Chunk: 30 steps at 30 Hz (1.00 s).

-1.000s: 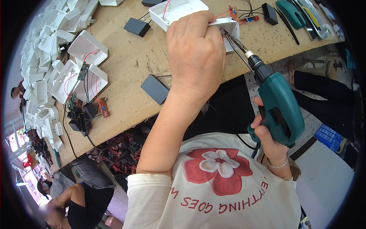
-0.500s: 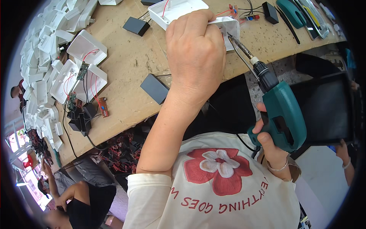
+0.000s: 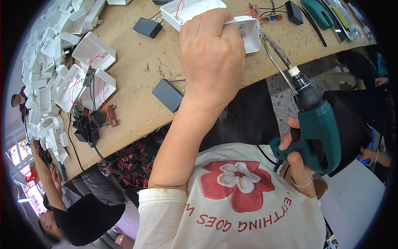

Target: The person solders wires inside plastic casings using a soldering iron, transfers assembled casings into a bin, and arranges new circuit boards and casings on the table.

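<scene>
Pretty worn tan bench (image 3: 137, 62) across the upper frame, speckled grey floor (image 3: 278, 94) right of centre, smooth white flat surface (image 3: 352, 199) lower right, bright pinkish-white window light (image 3: 36, 200) lower left.

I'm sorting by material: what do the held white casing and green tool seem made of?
White casing: probably satin plastic, judging by its smooth, rounded corners. Green tool: likely a matte plastic body, evenly coloured; its thin tube gleams like metal.

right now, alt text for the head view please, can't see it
Right hand holds a teal soldering gun, its tip beside an open white plastic housing gripped by the left hand. More white housings lie leftward on the workbench.
</scene>
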### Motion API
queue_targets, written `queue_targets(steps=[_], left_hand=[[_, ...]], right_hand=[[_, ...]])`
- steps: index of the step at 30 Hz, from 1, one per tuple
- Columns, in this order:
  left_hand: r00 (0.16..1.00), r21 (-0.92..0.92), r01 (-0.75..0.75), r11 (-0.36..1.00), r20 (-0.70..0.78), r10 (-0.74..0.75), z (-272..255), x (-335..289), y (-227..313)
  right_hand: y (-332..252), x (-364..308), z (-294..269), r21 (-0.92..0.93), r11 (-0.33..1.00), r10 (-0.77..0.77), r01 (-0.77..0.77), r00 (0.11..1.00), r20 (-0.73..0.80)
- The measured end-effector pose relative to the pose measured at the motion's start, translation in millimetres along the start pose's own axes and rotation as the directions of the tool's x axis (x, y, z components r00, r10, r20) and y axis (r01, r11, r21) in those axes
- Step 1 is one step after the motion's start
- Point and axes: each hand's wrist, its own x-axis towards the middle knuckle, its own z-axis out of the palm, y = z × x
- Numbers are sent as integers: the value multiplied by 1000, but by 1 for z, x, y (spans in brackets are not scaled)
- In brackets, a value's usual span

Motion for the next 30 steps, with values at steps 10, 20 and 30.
queue_targets(steps=[10,20,30], left_hand=[[1000,1,-10,1000,15,10,-2,-1,1],[1000,-106,4,994,16,-2,-4,1,2],[996,-230,52,972,88,-32,-31,31,19]], right_hand=[[2,3,-2,36,999,-21,23,998,-58],[7,5,-1,83,995,-47,55,994,-96],[8,7,-8,108,991,-70,79,994,-83]])
